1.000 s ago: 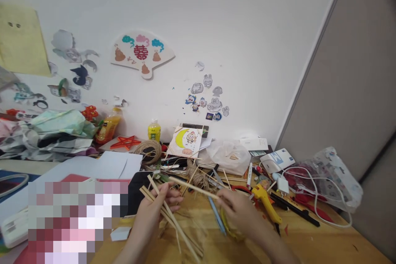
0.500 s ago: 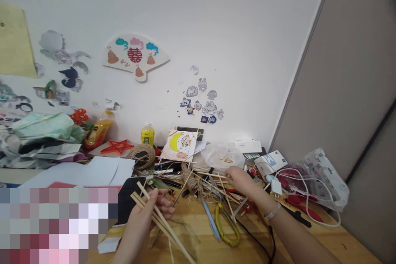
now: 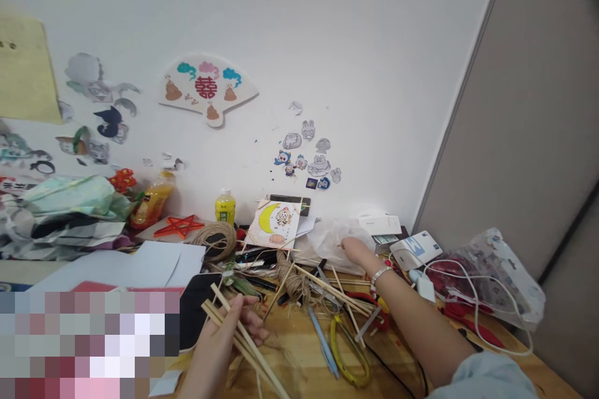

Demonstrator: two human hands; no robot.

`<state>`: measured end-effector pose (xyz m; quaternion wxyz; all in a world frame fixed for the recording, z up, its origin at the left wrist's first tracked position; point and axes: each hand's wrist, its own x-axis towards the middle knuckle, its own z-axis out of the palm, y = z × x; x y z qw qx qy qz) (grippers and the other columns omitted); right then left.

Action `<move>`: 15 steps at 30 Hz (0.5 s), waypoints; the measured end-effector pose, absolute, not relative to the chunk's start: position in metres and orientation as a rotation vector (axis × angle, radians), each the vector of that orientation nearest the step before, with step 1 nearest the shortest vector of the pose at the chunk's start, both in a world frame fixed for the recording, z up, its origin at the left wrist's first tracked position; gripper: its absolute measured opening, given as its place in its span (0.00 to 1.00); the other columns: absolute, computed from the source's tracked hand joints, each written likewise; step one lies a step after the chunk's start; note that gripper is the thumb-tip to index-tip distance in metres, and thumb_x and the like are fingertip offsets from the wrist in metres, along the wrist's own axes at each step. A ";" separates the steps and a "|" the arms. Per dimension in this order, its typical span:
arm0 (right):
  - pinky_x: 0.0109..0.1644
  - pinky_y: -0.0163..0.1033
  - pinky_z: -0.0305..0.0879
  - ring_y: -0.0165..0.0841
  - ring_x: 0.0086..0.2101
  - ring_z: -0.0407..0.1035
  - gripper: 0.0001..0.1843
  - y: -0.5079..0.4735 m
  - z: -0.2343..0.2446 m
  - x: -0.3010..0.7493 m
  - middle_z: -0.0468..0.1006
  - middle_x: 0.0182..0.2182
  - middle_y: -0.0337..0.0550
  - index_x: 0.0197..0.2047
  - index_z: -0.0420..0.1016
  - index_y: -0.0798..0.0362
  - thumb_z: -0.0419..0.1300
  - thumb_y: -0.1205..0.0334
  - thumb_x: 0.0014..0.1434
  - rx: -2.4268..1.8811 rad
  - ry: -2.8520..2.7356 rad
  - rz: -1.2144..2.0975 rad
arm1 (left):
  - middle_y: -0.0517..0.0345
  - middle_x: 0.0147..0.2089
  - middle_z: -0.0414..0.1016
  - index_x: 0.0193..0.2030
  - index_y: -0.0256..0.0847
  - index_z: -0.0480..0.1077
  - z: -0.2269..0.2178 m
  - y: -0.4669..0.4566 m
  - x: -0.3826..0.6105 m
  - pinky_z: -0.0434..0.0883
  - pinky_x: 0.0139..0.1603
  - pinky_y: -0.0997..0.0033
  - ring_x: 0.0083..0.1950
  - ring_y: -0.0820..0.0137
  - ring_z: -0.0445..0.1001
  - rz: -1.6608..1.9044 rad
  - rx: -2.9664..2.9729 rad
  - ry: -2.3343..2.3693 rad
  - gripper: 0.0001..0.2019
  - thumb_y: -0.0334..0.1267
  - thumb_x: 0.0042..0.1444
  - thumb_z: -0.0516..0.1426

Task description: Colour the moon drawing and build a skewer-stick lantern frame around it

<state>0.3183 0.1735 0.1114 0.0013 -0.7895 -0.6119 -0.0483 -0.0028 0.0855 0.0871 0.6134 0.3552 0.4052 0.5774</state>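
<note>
"What does the left hand (image 3: 227, 324) have?"

"A few slim, pale wooden sticks (image 3: 255, 349), pinched under the thumb. The other fingers curl loosely, and the sticks slant across the hand, their upper ends poking out past the thumb and their lower ends running down over the light wooden counter (image 3: 290, 324)."

"And the right hand (image 3: 358, 252)?"

"Stretched well forward, over at the crumpled, whitish see-through plastic bag (image 3: 327, 234) near the wall. The fingers look bent together at the bag (a silvery bracelet (image 3: 381, 273) circles that wrist), but from here I can't tell how far apart they are or whether they grip anything."

"What lies between the two?"

"A shaggy brown bundle of twine (image 3: 294, 283), with loose thin wooden sticks (image 3: 332, 293) strewn to its right. Nearer us, a slender light-blue pen (image 3: 322, 343) lies just beside a yellow loop-shaped handle (image 3: 335, 349)."

"And behind the twine?"

"A pale square panel with a yellow crescent moon (image 3: 274, 224), leaning back. To its left stands a small yellow bottle with a white cap (image 3: 225, 207), upright."
</note>
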 end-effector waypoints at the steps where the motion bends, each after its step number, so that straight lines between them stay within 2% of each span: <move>1: 0.47 0.48 0.70 0.38 0.45 0.71 0.17 0.176 0.108 0.320 0.72 0.50 0.48 0.53 0.68 0.55 0.58 0.57 0.63 -2.521 -1.910 -0.122 | 0.62 0.17 0.71 0.30 0.37 0.71 0.086 0.086 -0.003 0.70 0.19 0.73 0.18 0.69 0.72 1.319 0.821 0.896 0.19 0.52 0.42 0.66; 6: 0.47 0.48 0.70 0.38 0.45 0.71 0.18 0.181 0.094 0.323 0.72 0.50 0.49 0.53 0.68 0.56 0.58 0.57 0.63 -2.693 -1.831 -0.075 | 0.61 0.16 0.71 0.30 0.36 0.72 0.084 0.088 -0.008 0.70 0.19 0.70 0.18 0.68 0.71 1.251 0.827 0.816 0.22 0.53 0.36 0.68; 15: 0.47 0.49 0.70 0.38 0.45 0.71 0.18 0.173 0.095 0.335 0.72 0.50 0.49 0.54 0.68 0.56 0.58 0.57 0.63 -2.751 -1.833 -0.174 | 0.63 0.15 0.69 0.29 0.38 0.72 0.088 0.083 -0.006 0.72 0.21 0.69 0.17 0.68 0.70 1.266 0.830 0.848 0.20 0.52 0.39 0.67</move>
